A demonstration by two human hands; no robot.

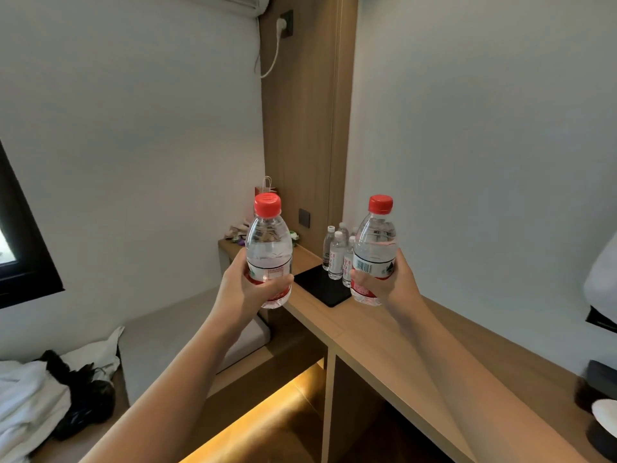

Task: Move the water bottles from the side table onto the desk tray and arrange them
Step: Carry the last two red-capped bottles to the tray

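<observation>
My left hand (pixel 248 290) grips a clear water bottle with a red cap (pixel 268 243) round its lower half, held upright in the air just left of the desk's end. My right hand (pixel 389 282) grips a second red-capped bottle (pixel 375 243), upright above the wooden desk (pixel 394 332). Between and behind them a black tray (pixel 320 285) lies on the desk, with several smaller white-capped bottles (pixel 336 255) standing at its far right corner, partly hidden by the right bottle.
A lower wooden shelf (pixel 230 245) at the back holds small items and a red paper bag (pixel 265 188). Dark objects (pixel 597 385) sit at the desk's right end. Clothes (pixel 50 392) lie on the bench at lower left. White walls close in both sides.
</observation>
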